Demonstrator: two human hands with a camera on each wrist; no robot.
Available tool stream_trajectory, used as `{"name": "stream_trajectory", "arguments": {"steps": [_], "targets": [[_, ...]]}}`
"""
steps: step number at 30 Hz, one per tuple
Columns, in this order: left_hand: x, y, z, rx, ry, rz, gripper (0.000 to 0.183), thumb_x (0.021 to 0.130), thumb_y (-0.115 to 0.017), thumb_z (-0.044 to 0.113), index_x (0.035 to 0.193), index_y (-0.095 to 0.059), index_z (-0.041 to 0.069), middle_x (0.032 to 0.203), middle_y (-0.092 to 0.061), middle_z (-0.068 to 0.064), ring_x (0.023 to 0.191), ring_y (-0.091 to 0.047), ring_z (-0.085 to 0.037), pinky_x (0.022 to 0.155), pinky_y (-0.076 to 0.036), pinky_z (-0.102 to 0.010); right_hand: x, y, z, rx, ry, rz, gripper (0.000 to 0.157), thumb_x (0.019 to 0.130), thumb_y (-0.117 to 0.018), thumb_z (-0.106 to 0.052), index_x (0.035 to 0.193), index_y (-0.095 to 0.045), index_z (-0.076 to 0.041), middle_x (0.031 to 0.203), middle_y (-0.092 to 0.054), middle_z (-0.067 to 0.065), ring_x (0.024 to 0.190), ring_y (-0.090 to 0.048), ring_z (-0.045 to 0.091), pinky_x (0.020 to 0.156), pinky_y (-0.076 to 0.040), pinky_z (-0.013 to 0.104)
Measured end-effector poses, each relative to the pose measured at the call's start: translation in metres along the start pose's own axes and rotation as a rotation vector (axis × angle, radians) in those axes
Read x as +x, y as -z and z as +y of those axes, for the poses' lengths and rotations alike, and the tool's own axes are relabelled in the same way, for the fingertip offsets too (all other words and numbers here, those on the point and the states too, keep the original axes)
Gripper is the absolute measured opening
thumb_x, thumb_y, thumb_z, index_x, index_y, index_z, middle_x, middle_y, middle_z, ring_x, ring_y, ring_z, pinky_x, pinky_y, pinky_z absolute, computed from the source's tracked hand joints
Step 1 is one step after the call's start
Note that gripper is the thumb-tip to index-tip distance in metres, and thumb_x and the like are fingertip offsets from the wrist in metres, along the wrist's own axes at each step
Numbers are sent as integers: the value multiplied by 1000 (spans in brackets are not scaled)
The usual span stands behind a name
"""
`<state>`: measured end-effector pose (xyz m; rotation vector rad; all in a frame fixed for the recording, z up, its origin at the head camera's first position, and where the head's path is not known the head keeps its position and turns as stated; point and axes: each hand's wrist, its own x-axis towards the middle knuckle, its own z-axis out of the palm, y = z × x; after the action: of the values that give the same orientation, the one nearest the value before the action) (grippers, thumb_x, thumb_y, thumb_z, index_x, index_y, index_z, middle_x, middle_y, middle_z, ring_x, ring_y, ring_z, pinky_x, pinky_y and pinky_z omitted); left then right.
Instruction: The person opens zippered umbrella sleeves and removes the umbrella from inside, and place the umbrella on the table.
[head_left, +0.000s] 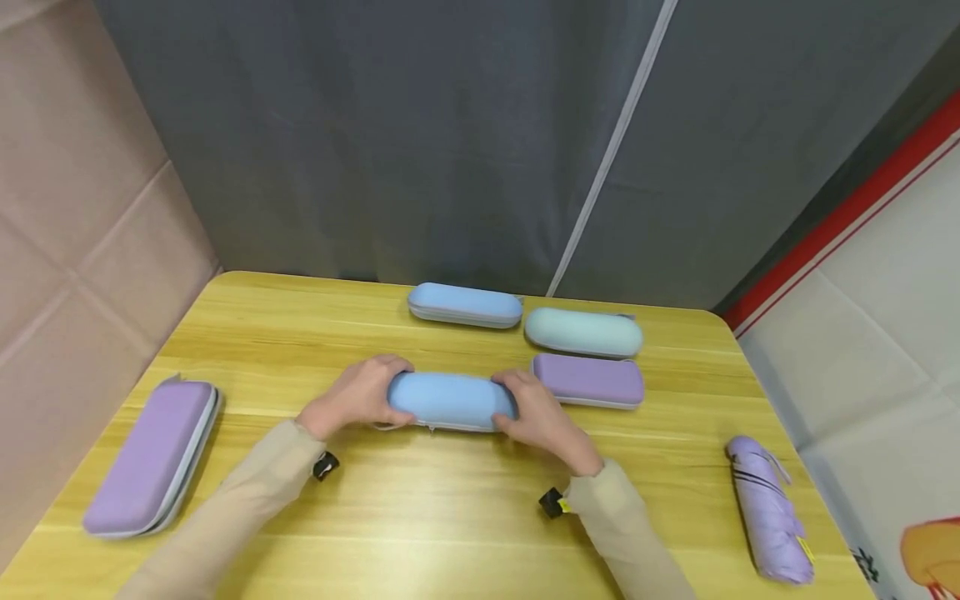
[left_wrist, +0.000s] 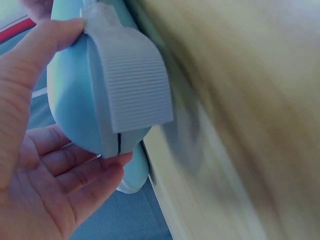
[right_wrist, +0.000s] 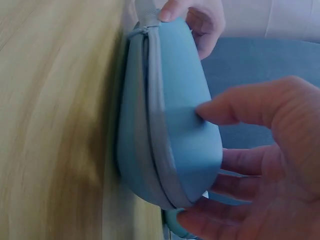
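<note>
My left hand (head_left: 363,393) and right hand (head_left: 542,417) grip the rounded ends of the near blue case (head_left: 450,400), mid-way across the surface (head_left: 405,517), well in from its side edges. I judge it light, stiff-shelled, slightly slippery, best held by both ends rather than the strap (left_wrist: 137,80). Beyond, another blue case (head_left: 465,303) lies by the far edge.

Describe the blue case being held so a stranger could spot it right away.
Start at the wood-grain table and find the left hand and right hand near its middle. Between them is a light blue zip case with rounded ends. Unlike the other blue case by the table's far edge, this one is held at both ends.
</note>
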<state>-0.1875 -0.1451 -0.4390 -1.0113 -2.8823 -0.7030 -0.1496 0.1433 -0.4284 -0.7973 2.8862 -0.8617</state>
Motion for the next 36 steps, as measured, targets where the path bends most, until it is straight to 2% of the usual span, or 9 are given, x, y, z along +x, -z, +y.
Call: {"name": "stream_trajectory", "arguments": {"steps": [7, 10, 13, 18, 21, 25, 31, 33, 36], "targets": [[15, 8, -8, -119, -39, -89, 67, 57, -87, 25, 111, -55, 0, 106, -62, -12, 97, -59, -28, 85, -49, -42, -14, 4, -6, 28, 15, -102, 53, 75, -76, -20, 119, -55, 1, 114, -57, 11, 101, -55, 22, 86, -49, 38], [23, 12, -9, -134, -55, -113, 67, 57, -86, 17, 114, -57, 0, 111, -58, -12, 102, -56, -30, 89, -47, -45, -22, 2, -14, 53, 6, -148, 55, 75, -77, -20, 120, -54, 2, 111, -55, 11, 96, -56, 21, 81, -50, 35], [30, 12, -8, -131, -41, -128, 71, 57, -84, 11, 122, -57, 4, 115, -51, -13, 106, -51, -30, 91, -45, -46, -28, -3, -23, 82, -10, -159, 53, 75, -77, -16, 118, -52, 3, 106, -54, 10, 89, -57, 22, 75, -51, 29], [45, 8, -2, -113, -50, -161, 70, 62, -74, 2, 129, -54, 8, 120, -45, -16, 109, -45, -31, 89, -44, -45, -36, -14, -40, 165, -76, -94, 50, 74, -76, -9, 114, -52, 8, 97, -52, 9, 79, -54, 22, 65, -48, 24], [53, 6, 4, -118, -76, -168, 66, 66, -68, -1, 130, -52, 5, 127, -47, -18, 116, -44, -33, 95, -42, -45, -39, -23, -49, 182, -119, -32, 52, 72, -77, -8, 113, -51, 10, 92, -52, 9, 74, -52, 17, 61, -46, 22], [62, 2, 13, -138, -78, -135, 57, 72, -60, -1, 128, -51, -3, 129, -51, -20, 120, -46, -35, 100, -38, -46, -40, -34, -57, 156, -154, 21, 52, 73, -78, -11, 112, -51, 10, 86, -51, 9, 65, -47, 10, 55, -43, 19], [65, -11, 30, -170, 35, 8, 44, 83, -58, 9, 122, -53, -10, 124, -55, -25, 116, -50, -37, 99, -40, -45, -38, -42, -63, 148, -126, 62, 50, 74, -80, -15, 108, -52, 8, 85, -52, 10, 64, -48, 8, 54, -43, 18], [62, -17, 38, -168, 87, 40, 48, 85, -59, 14, 124, -51, -11, 126, -52, -27, 118, -48, -40, 100, -39, -47, -38, -42, -61, 154, -82, 76, 46, 75, -78, -13, 108, -53, 8, 86, -54, 9, 65, -51, 11, 56, -45, 17], [56, -23, 49, -128, 191, 49, 62, 85, -64, 26, 132, -44, -10, 133, -44, -31, 121, -43, -44, 100, -37, -50, -38, -42, -56, 128, 15, 99, 32, 82, -70, -8, 107, -56, 7, 85, -56, 8, 69, -54, 13, 59, -47, 18]]}}
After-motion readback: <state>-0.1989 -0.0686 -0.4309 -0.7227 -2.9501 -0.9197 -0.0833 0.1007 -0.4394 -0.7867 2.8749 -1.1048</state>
